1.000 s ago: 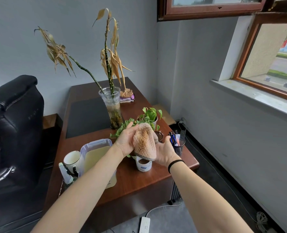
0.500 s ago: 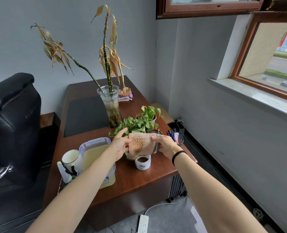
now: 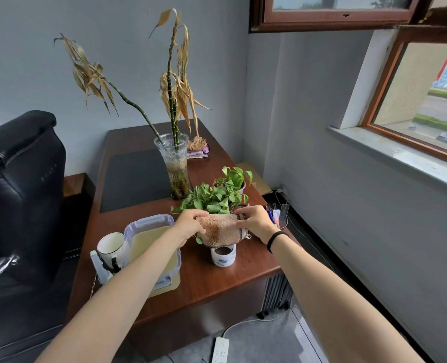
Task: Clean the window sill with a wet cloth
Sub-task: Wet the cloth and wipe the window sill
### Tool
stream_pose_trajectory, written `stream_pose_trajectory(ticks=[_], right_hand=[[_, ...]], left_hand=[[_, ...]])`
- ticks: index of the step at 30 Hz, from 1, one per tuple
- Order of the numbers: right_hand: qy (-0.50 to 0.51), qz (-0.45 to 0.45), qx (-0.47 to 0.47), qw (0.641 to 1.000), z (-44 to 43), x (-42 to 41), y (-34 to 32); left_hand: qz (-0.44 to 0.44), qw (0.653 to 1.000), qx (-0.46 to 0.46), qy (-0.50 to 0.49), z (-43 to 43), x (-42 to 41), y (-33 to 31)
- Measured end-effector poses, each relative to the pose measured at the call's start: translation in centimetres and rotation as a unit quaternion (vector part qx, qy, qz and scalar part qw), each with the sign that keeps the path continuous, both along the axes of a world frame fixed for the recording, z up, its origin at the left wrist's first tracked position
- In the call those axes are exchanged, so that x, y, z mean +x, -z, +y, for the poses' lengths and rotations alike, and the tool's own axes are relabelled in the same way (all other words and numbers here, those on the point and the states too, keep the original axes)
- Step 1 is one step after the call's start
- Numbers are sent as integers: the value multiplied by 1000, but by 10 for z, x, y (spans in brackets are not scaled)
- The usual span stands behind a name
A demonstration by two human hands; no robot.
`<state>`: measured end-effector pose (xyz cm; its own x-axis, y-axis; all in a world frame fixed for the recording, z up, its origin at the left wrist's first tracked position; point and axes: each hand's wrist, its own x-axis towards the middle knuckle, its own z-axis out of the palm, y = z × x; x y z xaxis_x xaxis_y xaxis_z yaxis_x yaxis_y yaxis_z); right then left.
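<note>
A person holds a brown cloth (image 3: 218,229) above the near end of a wooden desk (image 3: 230,279), left hand (image 3: 189,224) gripping its left edge and right hand (image 3: 255,222) pinching its striped right edge. The window sill (image 3: 400,155) lies well to the desk's right.

The brown wooden worktop (image 3: 217,280) stands in the corner against the grey walls. A dark mat (image 3: 133,179) lies flat on its left part. A glass vase (image 3: 176,169) of dried stalks stands at the mat's right edge, with a small heap of folded cloths (image 3: 197,150) behind it. Nearer are a green potted plant (image 3: 212,199), a pen holder (image 3: 280,220) at the right edge, a small white jar (image 3: 223,256) with dark contents, a clear lidded box (image 3: 149,239), a white mug (image 3: 111,246) and a spray bottle (image 3: 99,268).
</note>
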<state>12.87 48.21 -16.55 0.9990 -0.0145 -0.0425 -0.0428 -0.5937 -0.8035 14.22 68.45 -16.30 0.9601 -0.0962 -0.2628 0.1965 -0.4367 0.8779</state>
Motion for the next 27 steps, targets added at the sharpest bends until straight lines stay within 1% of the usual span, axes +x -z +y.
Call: stream_pose_trajectory(ticks=[2,4,6,8,9,10,11,13,14,15,18,21,24,27], right_hand=[[-26,-30,-85,996,5,-1,-1],[-16,-61,-117,991,8,-1,3],[27,-80,-102,991,9,0,5],[49,-78,-71,993,9,2,4],[46,-64,-45,996,7,3,2],[43,-44,-1,998,6,4,1],[44,-10,68,997,5,5,0],[57,57,227,970,3,6,0],[62,78,283,954,2,6,2],[61,93,308,945,2,6,3],[37,124,330,935,1,2,6],[40,131,350,927,-7,-4,6],[91,122,344,927,-27,-13,10],[191,85,320,924,-54,-24,25]], left_hand=[[-26,998,62,14,1,0,-1],[-51,992,111,21,1,0,-1],[-64,991,119,10,1,-1,0],[-83,990,116,0,0,-1,-2],[-100,988,119,-6,0,-1,-4],[-113,987,113,-11,0,0,-6],[-114,989,91,-12,1,1,-8],[-70,997,14,-5,4,3,-13],[-38,999,-31,3,5,3,-16],[-10,997,-74,6,6,4,-17],[45,984,-172,2,2,0,-19],[126,956,-266,13,-13,-4,-13],[173,934,-313,24,-39,-6,-8],[212,921,-324,45,-74,-6,-3]])
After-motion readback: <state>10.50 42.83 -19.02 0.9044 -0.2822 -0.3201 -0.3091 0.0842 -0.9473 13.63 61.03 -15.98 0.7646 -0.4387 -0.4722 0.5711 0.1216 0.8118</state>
